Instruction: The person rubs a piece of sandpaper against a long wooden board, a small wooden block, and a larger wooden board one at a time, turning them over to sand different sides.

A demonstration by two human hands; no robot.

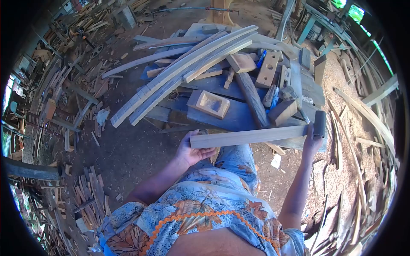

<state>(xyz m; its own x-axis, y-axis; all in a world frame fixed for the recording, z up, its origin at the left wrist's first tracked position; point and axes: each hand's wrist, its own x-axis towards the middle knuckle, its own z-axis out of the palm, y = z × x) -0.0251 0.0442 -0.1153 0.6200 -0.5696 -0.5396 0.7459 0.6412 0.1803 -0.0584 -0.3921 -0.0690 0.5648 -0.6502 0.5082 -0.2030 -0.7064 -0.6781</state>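
A long, narrow wooden board (252, 136) spans the space in front of my body, above the ground and at the near edge of the workbench. My left hand (188, 151) grips its left end, thumb near the top edge and fingers underneath. At the other end, my right hand (314, 143) is closed, its fingers against the board and a dark curved sheet (320, 123) that looks like sandpaper. How the sheet sits in the palm is hidden. Just beyond the board, a wooden block with a hollowed rectangle (209, 104) lies on the workbench (235, 117).
Long curved wooden strips (183, 77) lie across the bench's left side and overhang it. A block with round holes (269, 69), a blue marker (262, 59) and a dark wooden bar (252, 100) lie further right. Wood scraps (92, 198) and shavings (341, 102) cover the surrounding ground.
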